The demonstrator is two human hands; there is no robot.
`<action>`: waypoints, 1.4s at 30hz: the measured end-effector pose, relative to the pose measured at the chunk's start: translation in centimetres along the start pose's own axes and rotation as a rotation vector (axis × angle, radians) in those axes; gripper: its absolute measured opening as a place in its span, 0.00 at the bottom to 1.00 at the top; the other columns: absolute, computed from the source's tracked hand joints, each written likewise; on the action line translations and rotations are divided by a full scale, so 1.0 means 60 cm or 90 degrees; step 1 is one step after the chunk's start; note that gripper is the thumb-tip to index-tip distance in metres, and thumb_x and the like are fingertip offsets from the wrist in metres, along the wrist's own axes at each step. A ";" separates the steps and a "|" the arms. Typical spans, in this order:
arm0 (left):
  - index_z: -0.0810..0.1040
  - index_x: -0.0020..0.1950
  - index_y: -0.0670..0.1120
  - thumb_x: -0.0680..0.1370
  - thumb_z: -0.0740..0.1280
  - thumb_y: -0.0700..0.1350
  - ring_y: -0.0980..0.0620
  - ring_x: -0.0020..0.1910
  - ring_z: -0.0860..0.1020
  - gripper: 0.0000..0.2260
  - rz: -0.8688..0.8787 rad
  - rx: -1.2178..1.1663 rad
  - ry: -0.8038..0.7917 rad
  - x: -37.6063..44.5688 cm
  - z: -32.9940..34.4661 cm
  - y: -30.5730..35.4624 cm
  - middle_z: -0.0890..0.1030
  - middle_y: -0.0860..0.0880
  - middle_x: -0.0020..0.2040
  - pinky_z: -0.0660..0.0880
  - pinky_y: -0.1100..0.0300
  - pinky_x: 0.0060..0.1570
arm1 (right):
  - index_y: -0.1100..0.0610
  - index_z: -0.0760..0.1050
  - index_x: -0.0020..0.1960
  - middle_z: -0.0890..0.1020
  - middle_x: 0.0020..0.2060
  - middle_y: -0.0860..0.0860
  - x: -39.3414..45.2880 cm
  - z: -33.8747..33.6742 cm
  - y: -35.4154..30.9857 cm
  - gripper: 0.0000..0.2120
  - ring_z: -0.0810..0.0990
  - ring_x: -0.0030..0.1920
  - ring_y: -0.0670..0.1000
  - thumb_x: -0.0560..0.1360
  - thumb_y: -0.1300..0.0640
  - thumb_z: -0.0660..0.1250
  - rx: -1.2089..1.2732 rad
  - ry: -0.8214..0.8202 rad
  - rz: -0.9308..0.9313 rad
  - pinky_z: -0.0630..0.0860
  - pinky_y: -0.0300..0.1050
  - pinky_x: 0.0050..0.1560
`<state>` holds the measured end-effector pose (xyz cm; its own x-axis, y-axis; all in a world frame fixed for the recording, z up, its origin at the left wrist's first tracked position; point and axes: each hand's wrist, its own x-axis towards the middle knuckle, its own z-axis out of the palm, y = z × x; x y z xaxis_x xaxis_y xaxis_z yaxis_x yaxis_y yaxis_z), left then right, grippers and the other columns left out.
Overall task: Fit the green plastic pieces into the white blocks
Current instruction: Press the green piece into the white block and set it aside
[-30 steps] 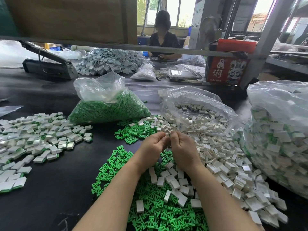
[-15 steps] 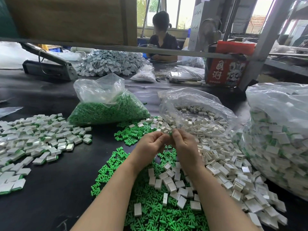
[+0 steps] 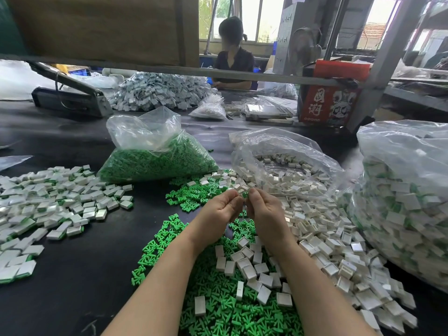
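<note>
Here a green plastic piece (image 3: 245, 195) sits pinched between both hands' fingertips; left hand (image 3: 219, 209) and right hand (image 3: 265, 210) curl around it, above loose green pieces (image 3: 218, 309) and white blocks (image 3: 322, 241) on the black table (image 3: 72, 282).

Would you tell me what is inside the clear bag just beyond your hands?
The clear bag holds loose white blocks ringed round its bottom; crumpled plastic hides whatever lies beneath its folds.
</note>
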<state>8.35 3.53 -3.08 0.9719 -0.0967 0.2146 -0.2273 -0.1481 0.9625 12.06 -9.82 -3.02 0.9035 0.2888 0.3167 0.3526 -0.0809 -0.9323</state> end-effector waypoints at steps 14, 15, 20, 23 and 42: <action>0.74 0.47 0.46 0.84 0.56 0.38 0.65 0.31 0.73 0.11 -0.004 0.026 -0.027 -0.004 -0.004 0.010 0.77 0.64 0.31 0.71 0.70 0.36 | 0.53 0.72 0.35 0.72 0.30 0.50 0.002 -0.012 -0.003 0.15 0.70 0.34 0.54 0.79 0.51 0.56 -0.110 -0.078 -0.019 0.72 0.64 0.41; 0.74 0.46 0.46 0.84 0.56 0.38 0.65 0.30 0.73 0.11 -0.010 0.025 -0.031 -0.004 -0.004 0.008 0.76 0.64 0.30 0.72 0.69 0.36 | 0.53 0.70 0.34 0.71 0.29 0.49 0.002 -0.012 -0.001 0.16 0.69 0.34 0.53 0.80 0.52 0.56 -0.135 -0.079 -0.020 0.71 0.64 0.40; 0.74 0.47 0.48 0.84 0.56 0.39 0.66 0.33 0.74 0.10 -0.035 0.033 -0.047 -0.002 0.000 0.005 0.76 0.65 0.31 0.74 0.68 0.37 | 0.59 0.70 0.36 0.72 0.29 0.50 0.004 -0.015 0.006 0.19 0.69 0.33 0.51 0.79 0.50 0.52 -0.270 -0.096 -0.031 0.68 0.53 0.37; 0.74 0.48 0.50 0.84 0.56 0.40 0.63 0.38 0.80 0.10 -0.055 0.047 -0.041 -0.004 0.000 0.007 0.79 0.59 0.34 0.75 0.70 0.35 | 0.58 0.70 0.35 0.73 0.30 0.49 0.002 -0.015 0.006 0.18 0.70 0.32 0.48 0.75 0.49 0.50 -0.310 -0.101 -0.050 0.65 0.47 0.34; 0.71 0.44 0.46 0.84 0.58 0.44 0.57 0.37 0.70 0.09 -0.077 0.127 -0.057 0.001 -0.007 -0.009 0.70 0.52 0.38 0.78 0.59 0.40 | 0.50 0.64 0.28 0.69 0.25 0.45 0.004 -0.014 0.020 0.18 0.69 0.27 0.42 0.75 0.47 0.50 -0.380 -0.122 -0.059 0.59 0.37 0.28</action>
<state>8.59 4.04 -3.53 0.9856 -0.1515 0.0756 -0.1256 -0.3545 0.9266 12.91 -10.65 -3.92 0.8223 0.4815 0.3032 0.5528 -0.5498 -0.6261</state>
